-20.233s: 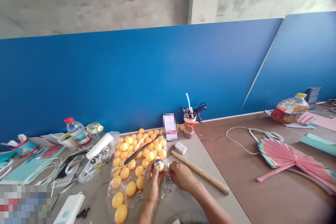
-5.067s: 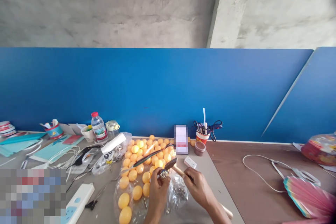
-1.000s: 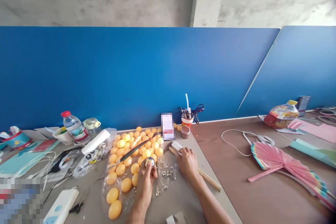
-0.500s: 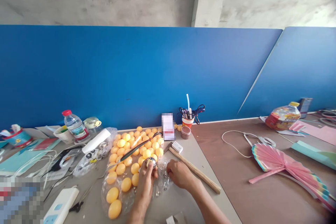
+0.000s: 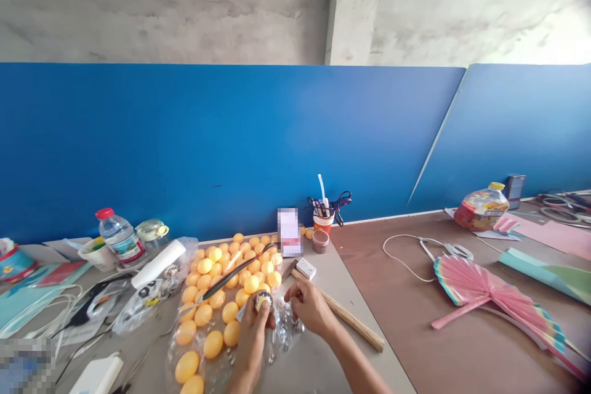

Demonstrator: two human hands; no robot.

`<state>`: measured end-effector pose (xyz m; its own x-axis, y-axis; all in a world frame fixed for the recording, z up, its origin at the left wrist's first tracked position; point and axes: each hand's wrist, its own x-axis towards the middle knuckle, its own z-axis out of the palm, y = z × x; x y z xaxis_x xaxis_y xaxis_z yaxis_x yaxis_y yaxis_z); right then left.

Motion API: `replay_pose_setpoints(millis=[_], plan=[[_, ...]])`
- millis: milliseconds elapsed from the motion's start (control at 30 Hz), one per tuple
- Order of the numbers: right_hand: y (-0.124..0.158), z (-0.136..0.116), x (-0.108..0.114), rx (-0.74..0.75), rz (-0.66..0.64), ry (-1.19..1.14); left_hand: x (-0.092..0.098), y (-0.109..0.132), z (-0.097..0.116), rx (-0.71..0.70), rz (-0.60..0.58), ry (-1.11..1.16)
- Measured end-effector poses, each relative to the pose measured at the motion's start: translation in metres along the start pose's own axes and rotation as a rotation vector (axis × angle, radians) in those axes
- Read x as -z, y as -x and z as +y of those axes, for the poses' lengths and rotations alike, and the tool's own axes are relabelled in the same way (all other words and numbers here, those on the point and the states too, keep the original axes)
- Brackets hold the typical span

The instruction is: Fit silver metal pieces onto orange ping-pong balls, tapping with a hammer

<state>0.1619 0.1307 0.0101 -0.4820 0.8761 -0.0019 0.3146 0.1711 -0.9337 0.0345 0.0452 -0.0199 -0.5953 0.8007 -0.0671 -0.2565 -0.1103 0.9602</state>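
Note:
My left hand (image 5: 252, 335) is closed around a shiny silver ball (image 5: 263, 300), its top showing above thumb and fingers. Just to the right, my right hand (image 5: 310, 309) has its fingers bent and pinched together; anything between them is too small to make out. Below the fingertips lies a crumpled clear plastic bag (image 5: 282, 335) with small shiny pieces in it. Beside my left hand, many orange-yellow table tennis balls (image 5: 213, 345) lie in a large clear bag, with a dark strap (image 5: 231, 276) across them. A wooden stick (image 5: 357, 325) lies behind my right wrist.
A small white box (image 5: 306, 269), a lidded tub (image 5: 320, 241) and a cup of pens and cables (image 5: 324, 221) stand near the blue partition (image 5: 221, 135). At left are a water bottle (image 5: 122, 240) and a white power strip (image 5: 98, 375). A pink fan (image 5: 489, 289) lies at right.
My right hand has lifted slightly from the plastic bag, fingers pinched. The silver ball has turned a little in my left hand. The whole view has shifted slightly.

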Motion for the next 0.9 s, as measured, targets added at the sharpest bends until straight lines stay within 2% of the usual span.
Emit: replay_pose_setpoints(millis=[67,167,400,667,900], plan=[[-0.003,0.001,-0.002,-0.064,0.009,-0.097,-0.001,0.001,0.001,-0.029,-0.007,-0.044],[-0.008,0.005,-0.004,-0.066,0.036,-0.289,-0.002,0.002,0.002,-0.051,-0.005,-0.076],[-0.008,0.010,-0.010,-0.019,-0.086,-0.670,-0.006,0.003,0.003,-0.016,-0.010,0.028],[-0.003,0.002,-0.011,-0.107,-0.201,-0.860,-0.007,-0.001,-0.001,0.110,-0.071,0.314],[-0.002,-0.001,-0.010,-0.095,-0.208,-0.870,-0.003,-0.002,-0.002,0.153,-0.110,0.371]])
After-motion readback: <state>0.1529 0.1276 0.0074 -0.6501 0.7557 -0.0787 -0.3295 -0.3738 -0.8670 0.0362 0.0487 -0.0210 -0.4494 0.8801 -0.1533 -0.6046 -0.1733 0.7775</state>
